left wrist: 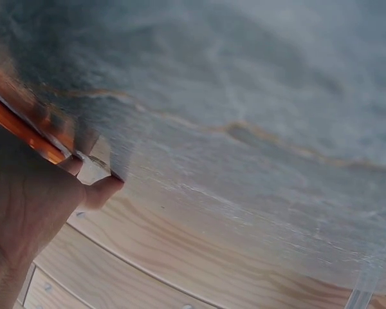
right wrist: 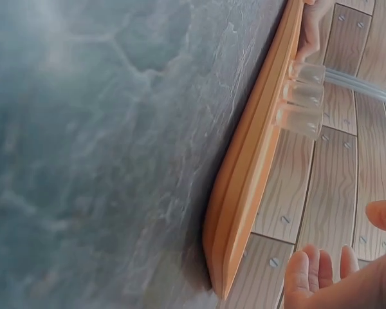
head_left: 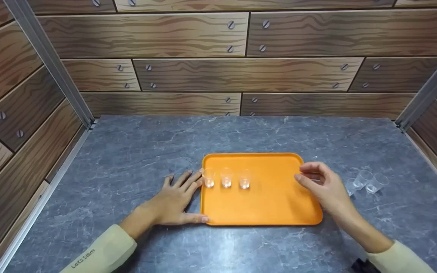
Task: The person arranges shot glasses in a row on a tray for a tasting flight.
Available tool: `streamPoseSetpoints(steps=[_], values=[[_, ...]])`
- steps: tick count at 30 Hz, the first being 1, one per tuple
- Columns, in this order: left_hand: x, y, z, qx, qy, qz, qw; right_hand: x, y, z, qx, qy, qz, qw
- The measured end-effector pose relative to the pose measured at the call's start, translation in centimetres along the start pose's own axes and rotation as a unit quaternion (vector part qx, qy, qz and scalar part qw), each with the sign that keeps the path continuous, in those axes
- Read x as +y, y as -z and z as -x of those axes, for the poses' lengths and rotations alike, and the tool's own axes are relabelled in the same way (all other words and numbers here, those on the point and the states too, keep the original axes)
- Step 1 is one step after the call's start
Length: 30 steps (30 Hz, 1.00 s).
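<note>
Behind the gray table [head_left: 135, 151] stands a big wall [head_left: 192, 74] that looks like wood planks, with round screw heads [head_left: 230, 24] drawn or fixed on it. The table has thin pale lines, like stone, and it shines near me. On it lies an orange tray [head_left: 264, 204], a flat rectangle with round corners and a low rim, maybe plastic. My left hand [head_left: 175, 201] is flat with its fingers spread at the tray's left edge, and its thumb touches the near corner. I think it is there to stop the tray from sliding. My right hand [head_left: 324, 187] is up over the tray's right edge, thumb and fingers bent a little, with a gap between them. It is holding nothing. Three clear cups [head_left: 226, 182] stand in a row near the left end of the tray, with small gaps, perhaps so they do not knock together. They are smooth, see-through and wider at the top. More cups [head_left: 376, 182] are bunched on the table, just right of my right hand, maybe for easy reach.
</note>
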State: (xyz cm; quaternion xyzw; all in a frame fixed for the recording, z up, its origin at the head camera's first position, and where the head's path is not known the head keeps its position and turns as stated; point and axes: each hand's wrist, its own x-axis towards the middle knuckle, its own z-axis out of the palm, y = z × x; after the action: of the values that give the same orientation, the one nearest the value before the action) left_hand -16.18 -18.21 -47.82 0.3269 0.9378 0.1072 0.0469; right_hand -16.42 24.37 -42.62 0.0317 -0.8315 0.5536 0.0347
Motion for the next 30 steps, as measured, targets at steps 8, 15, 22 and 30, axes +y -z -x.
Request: streamPoseSetpoints(steps=[8, 15, 22, 30], values=[[0.0, -0.1, 0.0, -0.005, 0.004, -0.005, 1.0000, 0.2, 1.6, 0.6, 0.022, 0.002, -0.002, 1.000], [0.0, 0.0, 0.0, -0.005, 0.004, -0.010, 0.9999, 1.0, 3.5, 0.9, 0.043, -0.004, -0.018, 0.999], [-0.1, 0.0, 0.0, -0.006, 0.003, -0.006, 1.0000, 1.6, 5.4, 1.4, 0.056, -0.014, -0.018, 0.998], [-0.1, 0.0, 0.0, -0.007, 0.003, -0.001, 1.0000, 2.0, 6.5, 1.9, 0.077, -0.012, -0.028, 0.997]])
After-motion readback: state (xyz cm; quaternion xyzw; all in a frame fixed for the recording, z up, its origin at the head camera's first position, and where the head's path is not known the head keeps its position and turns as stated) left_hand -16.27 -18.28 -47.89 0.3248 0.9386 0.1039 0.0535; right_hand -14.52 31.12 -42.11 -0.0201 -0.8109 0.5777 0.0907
